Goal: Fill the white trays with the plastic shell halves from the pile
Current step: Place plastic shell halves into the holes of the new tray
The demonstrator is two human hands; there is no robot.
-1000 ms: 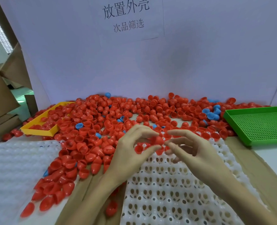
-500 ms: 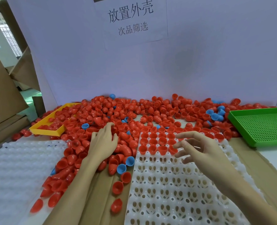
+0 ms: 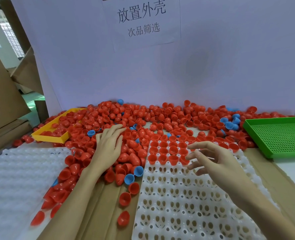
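Observation:
A big pile of red shell halves point(image 3: 160, 116) with a few blue ones point(image 3: 229, 122) spreads along the back wall. A white tray point(image 3: 186, 196) with many round cells lies in front of me; its far rows hold red shells point(image 3: 167, 150). My left hand point(image 3: 109, 146) lies palm down on the pile left of the tray, fingers spread flat over the shells. My right hand point(image 3: 210, 158) hovers over the tray just right of the filled cells, fingers apart, with nothing in it.
A second white tray point(image 3: 17, 181) lies at the left. A yellow bin point(image 3: 53, 135) sits half buried at the back left, a green perforated tray point(image 3: 280, 135) at the right. Cardboard point(image 3: 98, 205) lies under the trays. Loose shells point(image 3: 124, 200) are scattered near the tray's left edge.
My left hand left the tray and went left onto the pile, where it has reached a little further. My right hand has let go and opened over the tray.

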